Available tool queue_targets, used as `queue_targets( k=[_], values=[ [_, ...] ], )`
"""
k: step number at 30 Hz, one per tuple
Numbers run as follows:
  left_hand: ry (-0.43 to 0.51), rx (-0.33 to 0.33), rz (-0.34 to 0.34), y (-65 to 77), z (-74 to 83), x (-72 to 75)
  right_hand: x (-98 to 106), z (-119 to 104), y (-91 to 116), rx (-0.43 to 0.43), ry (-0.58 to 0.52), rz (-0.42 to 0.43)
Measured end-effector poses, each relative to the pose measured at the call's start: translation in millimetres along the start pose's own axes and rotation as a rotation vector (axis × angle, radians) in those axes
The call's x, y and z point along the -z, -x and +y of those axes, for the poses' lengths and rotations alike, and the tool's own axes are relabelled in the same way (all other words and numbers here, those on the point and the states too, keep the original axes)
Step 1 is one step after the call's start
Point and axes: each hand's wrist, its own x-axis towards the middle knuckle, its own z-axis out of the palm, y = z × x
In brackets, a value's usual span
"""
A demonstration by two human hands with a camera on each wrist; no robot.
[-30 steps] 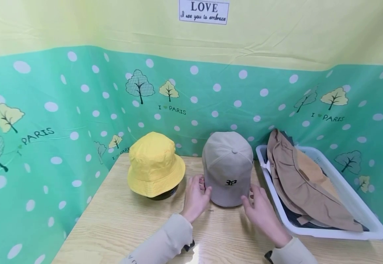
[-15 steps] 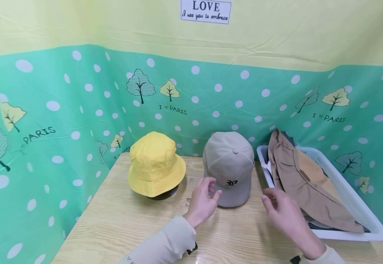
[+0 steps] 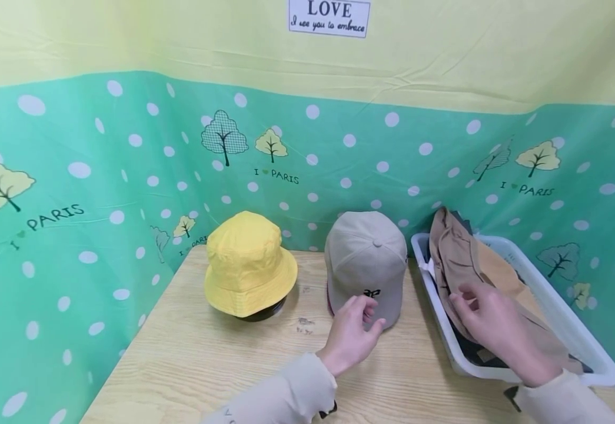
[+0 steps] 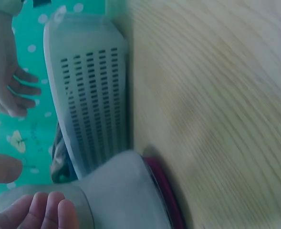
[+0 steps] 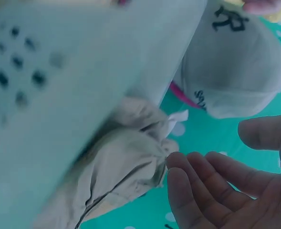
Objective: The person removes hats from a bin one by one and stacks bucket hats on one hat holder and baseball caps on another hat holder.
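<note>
A grey baseball cap (image 3: 362,250) with a small black emblem sits at the middle of the table, its brim toward me. My left hand (image 3: 352,335) hovers before the brim with loosely bent fingers and holds nothing; it hides part of the brim and emblem. Over the left side of the white basket (image 3: 593,374) is my right hand (image 3: 498,324), relaxed and holding nothing. Beneath it lies a brown fabric hat (image 3: 455,259), folded on the pile in the basket. In the right wrist view the fingertips (image 5: 178,179) come close to the brown hat.
A yellow bucket hat (image 3: 249,259) rests on a dark round base (image 3: 265,312) to the left of the cap. Green and yellow curtain (image 3: 307,147) hangs behind and beside the wooden table (image 3: 196,371). Below the cap, a magenta edge (image 4: 164,188) shows in the left wrist view.
Both hands have left the sides of the cap. The right hand has moved right to above the basket; the left has shifted right, in front of the brim. The cap stays in place.
</note>
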Motion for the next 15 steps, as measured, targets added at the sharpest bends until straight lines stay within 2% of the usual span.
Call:
queue_targets(
  k=[3,8,15],
  values=[
    [0.009,-0.007,-0.022,-0.7,4.8,-6.6,1,5,-7,-0.016,0.012,-0.022],
    [0.052,0.027,-0.081,-3.3,14.6,-18.2,0,11,-17,-0.054,0.043,-0.05],
    [0.076,0.106,-0.151,-7.9,24.6,-40.1,3,15,-32,-0.109,0.064,-0.177]
  ],
)
